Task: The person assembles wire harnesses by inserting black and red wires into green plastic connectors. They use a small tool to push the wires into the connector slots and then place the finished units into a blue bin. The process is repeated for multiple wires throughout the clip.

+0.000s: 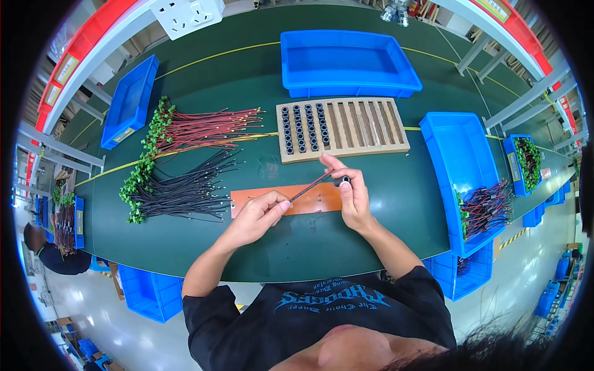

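The person's left hand (263, 212) pinches a thin red and black wire (309, 187) between thumb and fingers. The right hand (354, 195) grips a short black tube (340, 180), its thumb up against it. The wire slants from the left fingertips toward 2 o'clock, up to the right hand, just beside the tube. Both hands are above a long orange mat (325, 201), which lies flat on the green worktop (402, 213).

Going out from the hands, at 9 o'clock is a pile of black wires (179, 191). At 10 o'clock is a pile of red wires (207, 128). Little green plugs (147, 162) sit at the left ends of both piles. Between 12 and 1 o'clock is a wooden rack (371, 151) with long slots. Four slots on its left side hold rows of black round pieces (309, 130).

At 3 o'clock is a blue tray (455, 145), with bundled wires (486, 210) in its near end. Farther off, near 12 o'clock, is a wide blue tray (346, 55).
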`<control>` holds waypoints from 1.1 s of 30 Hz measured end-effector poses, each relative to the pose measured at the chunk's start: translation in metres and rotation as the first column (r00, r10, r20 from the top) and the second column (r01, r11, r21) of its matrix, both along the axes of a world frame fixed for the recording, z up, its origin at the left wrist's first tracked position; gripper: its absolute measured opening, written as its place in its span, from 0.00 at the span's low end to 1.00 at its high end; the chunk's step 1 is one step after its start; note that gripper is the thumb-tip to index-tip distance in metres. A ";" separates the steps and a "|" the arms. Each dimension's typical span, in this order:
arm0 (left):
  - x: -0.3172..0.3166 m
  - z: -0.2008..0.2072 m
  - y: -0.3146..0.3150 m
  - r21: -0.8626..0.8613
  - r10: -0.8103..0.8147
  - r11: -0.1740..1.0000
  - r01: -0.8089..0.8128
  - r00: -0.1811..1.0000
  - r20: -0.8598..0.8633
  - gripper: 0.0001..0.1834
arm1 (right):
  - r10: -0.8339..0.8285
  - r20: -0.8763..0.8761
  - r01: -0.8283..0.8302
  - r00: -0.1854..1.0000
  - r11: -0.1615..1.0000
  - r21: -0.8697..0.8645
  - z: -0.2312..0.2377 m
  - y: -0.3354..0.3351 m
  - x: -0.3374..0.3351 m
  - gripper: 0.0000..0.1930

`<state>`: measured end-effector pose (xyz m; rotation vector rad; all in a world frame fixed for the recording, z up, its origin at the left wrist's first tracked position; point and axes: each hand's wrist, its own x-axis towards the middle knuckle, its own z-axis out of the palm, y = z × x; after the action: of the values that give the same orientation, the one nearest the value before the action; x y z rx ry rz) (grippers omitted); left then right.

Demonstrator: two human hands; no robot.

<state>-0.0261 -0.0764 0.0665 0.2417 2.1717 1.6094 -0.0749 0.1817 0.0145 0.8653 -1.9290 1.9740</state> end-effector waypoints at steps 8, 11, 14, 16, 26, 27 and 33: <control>0.000 -0.001 -0.002 0.023 0.012 1.000 -0.013 0.999 0.031 0.13 | -0.038 -0.001 0.038 0.999 0.999 -0.022 0.004 0.005 -0.003 0.16; -0.001 0.000 0.000 0.027 0.019 0.999 -0.020 0.999 0.027 0.13 | -0.024 0.003 0.024 1.000 1.000 0.006 0.003 0.004 -0.001 0.16; -0.002 0.006 0.004 0.000 0.022 1.000 -0.022 0.999 0.026 0.12 | -0.025 -0.001 0.025 1.000 0.999 -0.020 0.004 0.000 0.001 0.15; -0.002 0.007 0.006 -0.003 0.022 1.000 -0.022 0.999 0.026 0.12 | -0.012 0.006 0.013 1.000 1.000 -0.023 0.004 -0.001 0.002 0.15; -0.004 0.000 0.008 0.039 0.031 0.999 -0.030 0.999 -0.016 0.11 | 0.000 0.341 0.119 0.940 0.937 -0.329 0.001 0.007 -0.005 0.17; -0.004 0.000 0.009 0.038 0.026 0.999 -0.025 0.999 -0.023 0.11 | 0.168 0.462 0.108 0.871 0.851 -0.514 -0.002 0.009 -0.007 0.17; -0.004 -0.006 0.012 0.058 0.025 0.998 -0.024 1.000 -0.010 0.12 | 0.381 0.608 0.129 0.697 0.767 -0.628 -0.002 0.007 -0.007 0.17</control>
<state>-0.0301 -0.0644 0.0608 0.2428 2.1457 1.6903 -0.0820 0.1883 0.0125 0.0099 -1.2345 3.0995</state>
